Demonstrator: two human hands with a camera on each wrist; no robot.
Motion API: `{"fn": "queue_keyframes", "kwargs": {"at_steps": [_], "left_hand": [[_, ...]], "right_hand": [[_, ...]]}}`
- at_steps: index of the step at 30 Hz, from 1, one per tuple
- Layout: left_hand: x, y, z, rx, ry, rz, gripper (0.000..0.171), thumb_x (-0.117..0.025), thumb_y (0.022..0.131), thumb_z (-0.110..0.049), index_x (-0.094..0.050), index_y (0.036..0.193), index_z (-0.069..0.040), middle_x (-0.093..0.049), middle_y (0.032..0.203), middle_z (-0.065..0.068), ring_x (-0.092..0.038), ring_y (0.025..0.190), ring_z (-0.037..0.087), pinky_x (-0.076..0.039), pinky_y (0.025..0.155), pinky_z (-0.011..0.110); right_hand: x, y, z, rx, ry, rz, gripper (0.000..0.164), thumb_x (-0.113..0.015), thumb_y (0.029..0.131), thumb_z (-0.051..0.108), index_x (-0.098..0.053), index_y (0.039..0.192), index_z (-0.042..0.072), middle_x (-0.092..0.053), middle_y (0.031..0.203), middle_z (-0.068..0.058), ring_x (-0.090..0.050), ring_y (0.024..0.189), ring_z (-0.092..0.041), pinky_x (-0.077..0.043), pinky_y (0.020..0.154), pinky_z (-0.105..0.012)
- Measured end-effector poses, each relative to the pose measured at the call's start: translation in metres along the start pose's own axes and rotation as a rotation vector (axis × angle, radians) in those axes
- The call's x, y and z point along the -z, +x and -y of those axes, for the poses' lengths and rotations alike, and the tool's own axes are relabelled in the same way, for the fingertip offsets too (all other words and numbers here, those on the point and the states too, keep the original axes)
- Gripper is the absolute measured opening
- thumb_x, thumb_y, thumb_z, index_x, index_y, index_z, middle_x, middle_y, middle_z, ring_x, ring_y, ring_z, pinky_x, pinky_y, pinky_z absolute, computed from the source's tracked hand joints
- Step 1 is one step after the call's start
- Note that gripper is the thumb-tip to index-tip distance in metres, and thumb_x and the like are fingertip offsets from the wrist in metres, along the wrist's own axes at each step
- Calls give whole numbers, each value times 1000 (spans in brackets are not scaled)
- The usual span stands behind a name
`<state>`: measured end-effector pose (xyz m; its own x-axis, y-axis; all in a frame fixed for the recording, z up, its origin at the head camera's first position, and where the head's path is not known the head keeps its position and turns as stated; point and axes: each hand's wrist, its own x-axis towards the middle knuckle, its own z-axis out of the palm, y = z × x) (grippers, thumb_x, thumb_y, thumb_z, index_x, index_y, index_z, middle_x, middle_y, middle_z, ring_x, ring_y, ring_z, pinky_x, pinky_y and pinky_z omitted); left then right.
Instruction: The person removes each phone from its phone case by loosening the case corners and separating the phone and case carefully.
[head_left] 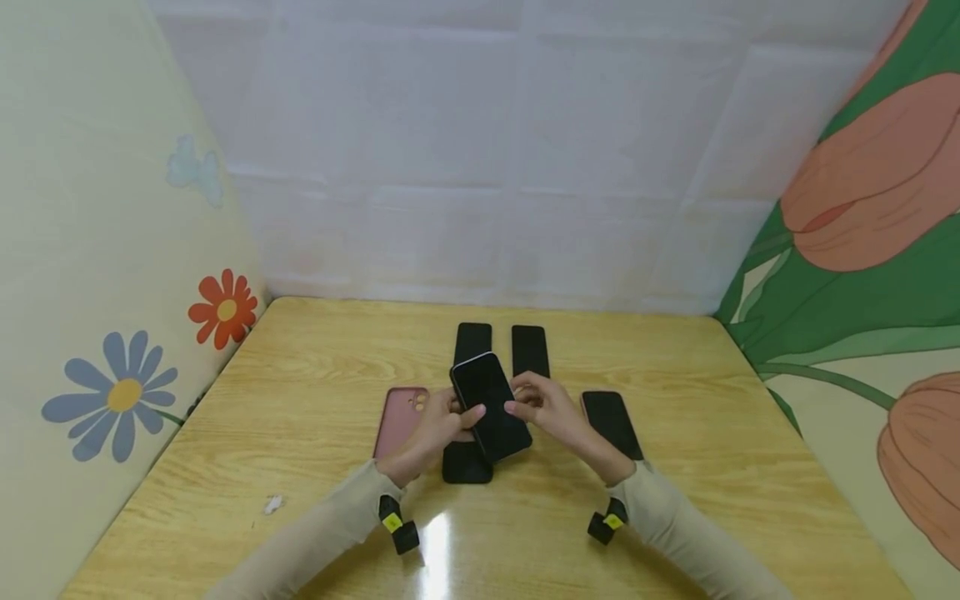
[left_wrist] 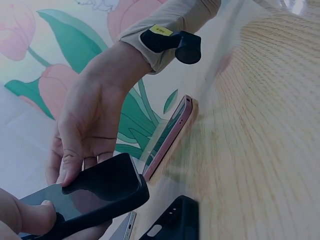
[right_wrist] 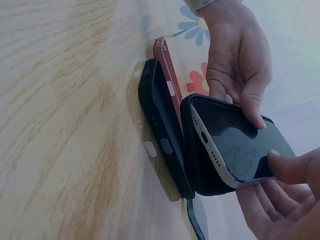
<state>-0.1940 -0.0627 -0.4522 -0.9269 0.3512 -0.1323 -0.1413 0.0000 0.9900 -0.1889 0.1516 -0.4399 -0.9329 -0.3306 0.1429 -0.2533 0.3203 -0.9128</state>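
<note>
Both hands hold one phone [head_left: 491, 404] tilted above the middle of the table, its dark screen facing up. In the right wrist view it sits partly in a black phone case [right_wrist: 200, 172]; its silver end edge, with the charging port, stands out above the case's rim. My left hand [head_left: 438, 425] grips the left side, thumb on the screen and fingers behind. My right hand [head_left: 551, 408] pinches the right side, thumb on the glass, fingers beneath the edge. Below the phone, another black case [head_left: 467, 467] lies on the table, partly covered.
A pink phone case [head_left: 396, 421] lies left of the hands. On the right is a pink-edged phone [head_left: 611, 421]. Farther back lie two dark phones, the left one [head_left: 474, 336] and the right one [head_left: 531, 348]. A small white scrap [head_left: 273, 504] rests on the wooden table [head_left: 337, 350].
</note>
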Motion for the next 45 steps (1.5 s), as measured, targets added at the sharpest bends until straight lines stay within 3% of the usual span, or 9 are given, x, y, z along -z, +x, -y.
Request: {"fn": "queue_keyframes", "kwargs": {"at_steps": [6, 13, 18, 24, 31, 39, 45], "left_hand": [[2, 0, 2, -9, -3, 19, 36, -58, 100, -5, -51, 132, 10, -65, 116, 26, -67, 101, 36, -58, 82, 47], [3, -5, 1, 16, 35, 58, 41, -61, 99, -12, -50, 133, 8, -66, 116, 24, -67, 102, 33, -58, 82, 45], [3, -4, 0, 28, 50, 85, 43, -61, 100, -15, -50, 135, 6, -65, 118, 23, -67, 103, 32, -58, 82, 43], [3, -3, 0, 46, 34, 105, 45, -61, 100, -15, -48, 137, 7, -65, 118, 23, -68, 100, 31, -59, 80, 41], [3, -5, 4, 43, 42, 127, 46, -62, 100, -17, -48, 136, 8, -66, 118, 21, -68, 99, 29, -60, 77, 40], [3, -6, 5, 42, 44, 142, 46, -62, 100, -18, -49, 136, 8, -66, 119, 21, -68, 98, 28, -60, 77, 39], [5, -6, 3, 41, 29, 153, 45, -62, 99, -15, -49, 136, 8, -64, 120, 23, -68, 101, 31, -59, 79, 41]], "right_hand": [[2, 3, -3, -43, 52, 48, 25, -65, 95, 3, -56, 116, -8, -69, 94, -17, -65, 84, -17, -56, 73, -33], [2, 4, -6, -86, 103, 81, 20, -59, 97, -1, -54, 114, -10, -66, 85, -10, -58, 73, -14, -51, 66, -27], [6, 4, -5, -159, 159, 99, 21, -56, 99, 1, -52, 116, -11, -67, 91, -11, -62, 81, -16, -56, 72, -31], [9, 4, -1, -221, 112, 120, 35, -53, 101, 6, -52, 130, -13, -67, 104, -15, -65, 93, -21, -57, 82, -40], [9, 1, 0, -253, 78, 108, 31, -49, 102, 4, -54, 127, -14, -67, 106, -16, -65, 90, -21, -56, 79, -38], [13, -2, -1, -300, 20, 68, 35, -50, 102, 6, -50, 131, -14, -61, 119, -24, -60, 103, -29, -54, 85, -43], [17, 1, 2, -299, 13, 62, 33, -49, 102, 6, -51, 129, -14, -62, 117, -24, -60, 102, -30, -53, 84, -42]]}}
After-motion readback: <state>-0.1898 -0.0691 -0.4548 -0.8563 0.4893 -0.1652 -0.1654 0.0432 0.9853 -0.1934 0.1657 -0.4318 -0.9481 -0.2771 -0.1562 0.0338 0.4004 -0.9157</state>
